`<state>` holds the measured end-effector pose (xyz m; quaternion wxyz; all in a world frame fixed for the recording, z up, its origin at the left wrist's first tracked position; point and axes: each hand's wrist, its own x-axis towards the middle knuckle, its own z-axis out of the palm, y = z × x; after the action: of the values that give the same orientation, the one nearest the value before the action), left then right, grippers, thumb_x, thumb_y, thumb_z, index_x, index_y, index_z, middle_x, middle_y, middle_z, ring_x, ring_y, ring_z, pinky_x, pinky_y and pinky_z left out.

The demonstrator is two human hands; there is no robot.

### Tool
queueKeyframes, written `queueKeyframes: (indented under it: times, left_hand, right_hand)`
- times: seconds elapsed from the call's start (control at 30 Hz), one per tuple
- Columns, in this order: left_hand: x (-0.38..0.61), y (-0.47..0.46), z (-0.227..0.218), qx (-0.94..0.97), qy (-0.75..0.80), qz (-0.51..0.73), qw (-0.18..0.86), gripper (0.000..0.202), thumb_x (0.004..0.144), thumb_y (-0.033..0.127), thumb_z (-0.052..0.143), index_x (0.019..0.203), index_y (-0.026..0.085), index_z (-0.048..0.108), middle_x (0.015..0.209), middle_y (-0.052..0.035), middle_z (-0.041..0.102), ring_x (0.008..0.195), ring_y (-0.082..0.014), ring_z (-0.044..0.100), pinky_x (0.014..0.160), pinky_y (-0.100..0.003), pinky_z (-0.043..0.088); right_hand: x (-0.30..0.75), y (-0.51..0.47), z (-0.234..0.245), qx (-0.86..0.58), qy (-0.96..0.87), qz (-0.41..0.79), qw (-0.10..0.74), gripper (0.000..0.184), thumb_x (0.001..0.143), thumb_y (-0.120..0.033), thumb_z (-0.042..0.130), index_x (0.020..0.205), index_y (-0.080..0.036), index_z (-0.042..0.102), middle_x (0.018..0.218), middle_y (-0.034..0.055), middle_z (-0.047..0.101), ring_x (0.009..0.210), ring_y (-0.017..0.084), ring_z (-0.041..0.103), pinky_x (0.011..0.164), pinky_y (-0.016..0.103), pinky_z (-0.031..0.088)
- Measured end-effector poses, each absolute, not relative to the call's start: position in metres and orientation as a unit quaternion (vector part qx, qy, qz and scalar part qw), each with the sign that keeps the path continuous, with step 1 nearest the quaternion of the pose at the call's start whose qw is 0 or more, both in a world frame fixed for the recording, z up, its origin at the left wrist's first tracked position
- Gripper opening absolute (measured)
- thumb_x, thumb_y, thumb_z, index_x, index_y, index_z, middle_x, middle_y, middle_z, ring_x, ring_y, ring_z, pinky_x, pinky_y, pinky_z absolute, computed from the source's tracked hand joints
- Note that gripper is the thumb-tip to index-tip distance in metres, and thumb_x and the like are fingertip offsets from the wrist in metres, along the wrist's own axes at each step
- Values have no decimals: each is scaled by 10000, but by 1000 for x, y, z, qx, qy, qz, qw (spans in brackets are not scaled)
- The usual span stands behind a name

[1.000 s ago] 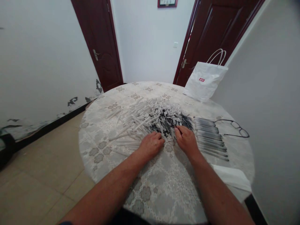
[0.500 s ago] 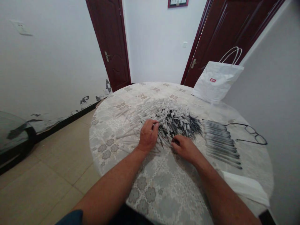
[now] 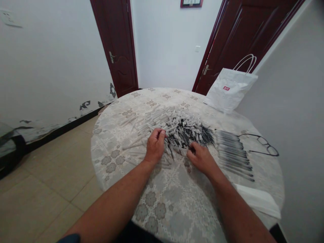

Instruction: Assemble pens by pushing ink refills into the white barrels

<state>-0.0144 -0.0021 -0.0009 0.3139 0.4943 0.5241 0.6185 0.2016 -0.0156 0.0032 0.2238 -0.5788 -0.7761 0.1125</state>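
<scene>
A big heap of white pen barrels and black pen parts point(image 3: 174, 126) lies in the middle of a round table point(image 3: 164, 199) with a lace cloth. My left hand point(image 3: 154, 146) rests on the near left side of the heap, fingers curled down onto the white barrels. My right hand point(image 3: 201, 158) is at the heap's near right edge, fingers bent in a pinch at the black parts; what it holds is too small to name. A neat row of finished dark pens point(image 3: 234, 153) lies to the right of my right hand.
Black-framed glasses point(image 3: 264, 145) lie beyond the pen row at the right. A white paper bag point(image 3: 229, 91) leans at the table's back right. White folded paper point(image 3: 258, 200) sits at the near right edge. Two dark red doors stand behind; tiled floor lies to the left.
My left hand moved from the near edge up onto the white barrels and curled. My right hand drew back slightly toward me. The view shifted a little.
</scene>
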Motion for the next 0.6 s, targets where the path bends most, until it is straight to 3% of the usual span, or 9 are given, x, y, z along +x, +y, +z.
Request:
queueKeyframes:
  times: [0.17,0.3,0.43,0.6]
  left_hand:
    - [-2,-13,-1,536,484,572,390,264,941,437,541,913,205,664,793,-9,706,570,-125,549,566,-241,429]
    - [3,-15,0,553,461,527,451,297,918,462,579,925,184,685,849,-43,735,547,-119,587,489,-224,432]
    - [7,-12,-3,499,421,519,552,354,858,469,667,1013,153,701,928,-91,738,579,-141,634,414,-215,445]
    - [7,-6,-3,373,371,585,616,330,810,423,744,972,146,666,880,-72,706,688,-164,686,492,-239,550]
  right_hand:
    - [219,-5,12,-596,-651,224,413,144,831,-340,579,812,-201,611,680,-13,605,624,158,531,584,252,382]
    - [213,-6,10,-554,-552,340,523,182,833,-388,629,867,-216,579,565,-75,480,477,114,402,457,229,305]
    - [196,-11,5,-488,-544,437,525,225,828,-413,666,883,-217,572,548,-90,453,454,97,371,427,211,280]
    - [186,-16,2,-478,-611,418,473,240,860,-426,645,924,-198,614,626,-50,561,495,102,431,471,217,342]
